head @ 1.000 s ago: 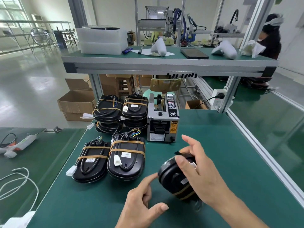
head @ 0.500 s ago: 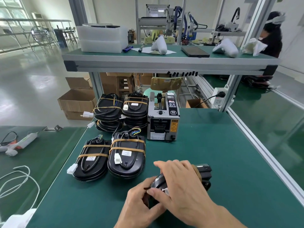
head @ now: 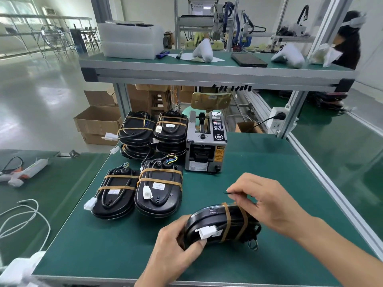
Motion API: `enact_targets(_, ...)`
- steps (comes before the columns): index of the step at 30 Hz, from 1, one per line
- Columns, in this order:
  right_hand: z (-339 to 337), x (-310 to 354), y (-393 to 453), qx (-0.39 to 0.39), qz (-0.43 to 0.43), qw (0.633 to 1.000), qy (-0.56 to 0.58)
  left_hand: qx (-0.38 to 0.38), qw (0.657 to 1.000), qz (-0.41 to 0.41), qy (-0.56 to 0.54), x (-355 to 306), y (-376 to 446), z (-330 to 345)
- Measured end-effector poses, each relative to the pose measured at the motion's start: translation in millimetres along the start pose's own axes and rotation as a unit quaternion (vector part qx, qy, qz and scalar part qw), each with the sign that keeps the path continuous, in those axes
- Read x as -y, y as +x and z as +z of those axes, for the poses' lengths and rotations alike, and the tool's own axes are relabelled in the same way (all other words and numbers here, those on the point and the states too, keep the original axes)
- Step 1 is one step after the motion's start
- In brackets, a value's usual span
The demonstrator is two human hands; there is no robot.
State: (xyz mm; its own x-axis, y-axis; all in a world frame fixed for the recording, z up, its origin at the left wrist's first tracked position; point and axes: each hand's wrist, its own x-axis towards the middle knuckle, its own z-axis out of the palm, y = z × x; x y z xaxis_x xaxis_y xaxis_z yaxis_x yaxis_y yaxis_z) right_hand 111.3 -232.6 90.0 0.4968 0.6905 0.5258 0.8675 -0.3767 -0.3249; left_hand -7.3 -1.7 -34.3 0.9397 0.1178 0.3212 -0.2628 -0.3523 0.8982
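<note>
A black oval housing [head: 215, 220] with two brown rubber bands and a white connector lies on its side near the front of the green table [head: 259, 162]. My left hand [head: 176, 251] grips its left end, thumb under the connector. My right hand [head: 267, 204] rests over its right end and pinches a thin black strip [head: 230, 193] between thumb and fingers, just above the housing.
Two banded black housings [head: 159, 189] lie side by side left of centre, with two stacks of more [head: 153, 133] behind them. A grey tape dispenser [head: 206, 146] stands in the middle. A shelf [head: 207, 73] spans above. A white cable [head: 24, 216] lies far left.
The housing has been turned onto its side, connector now facing me. My left hand took hold of its left end. My right hand lifted off it and now pinches the black strip.
</note>
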Motion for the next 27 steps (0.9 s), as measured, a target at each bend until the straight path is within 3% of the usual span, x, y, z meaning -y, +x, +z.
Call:
enact_targets(13,6.9,0.2,27.5,0.154,-0.199,0.960,-0.120,-0.018,0.998,-0.039,0.040,-2.3,-1.1,0.7)
enact_targets(20,-6.7,-7.3,39.6,0.218,-0.240,0.937,-0.129,-0.015,0.998,-0.046,0.038,-1.9,-1.0,0.7)
enact_targets(27,-6.5,-11.5,43.4,0.231,-0.267,0.926,-0.134,-0.012,0.998,-0.057,0.028,-2.3,-1.3,1.2)
